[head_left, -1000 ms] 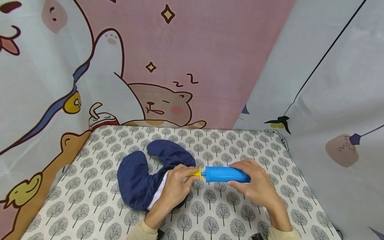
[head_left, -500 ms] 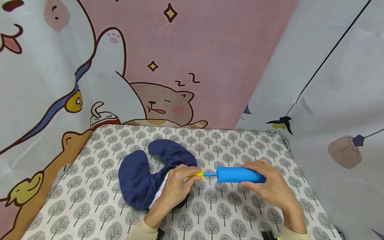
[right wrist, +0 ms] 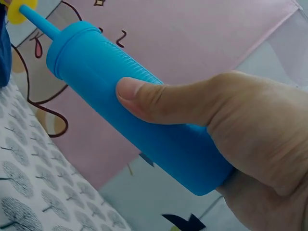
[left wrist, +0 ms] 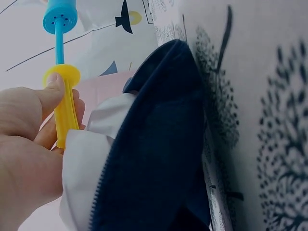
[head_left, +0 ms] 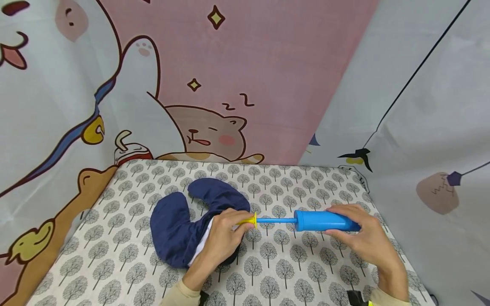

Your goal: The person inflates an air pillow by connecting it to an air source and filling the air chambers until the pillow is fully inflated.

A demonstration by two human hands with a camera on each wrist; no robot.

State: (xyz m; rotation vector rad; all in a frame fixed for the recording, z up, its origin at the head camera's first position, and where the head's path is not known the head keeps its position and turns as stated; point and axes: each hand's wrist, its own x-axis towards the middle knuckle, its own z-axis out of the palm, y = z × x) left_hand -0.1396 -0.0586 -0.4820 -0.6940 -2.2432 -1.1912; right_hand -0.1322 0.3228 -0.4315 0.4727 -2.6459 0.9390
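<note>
A blue hand pump point(head_left: 325, 221) is held level above the cloth, its thin blue rod point(head_left: 275, 220) drawn well out of the barrel. My right hand point(head_left: 369, 236) grips the barrel, thumb along its side in the right wrist view. With my left hand point(head_left: 223, 233) I pinch the yellow flanged end piece point(left wrist: 66, 108) of the pump. Under and beside that hand lies a navy U-shaped neck pillow point(head_left: 172, 231). Its zipped cover gapes, and white inner material point(left wrist: 86, 163) shows against the yellow piece's lower end; whether they are joined is hidden.
The table is covered by a tree-print cloth point(head_left: 283, 272). Behind it hangs a cartoon-print curtain point(head_left: 283, 85), and a pale printed curtain point(head_left: 432, 127) closes off the right side.
My right hand has moved right with the pump's barrel, lengthening the exposed rod. The left hand and the yellow end piece stay in nearly the same place beside the pillow.
</note>
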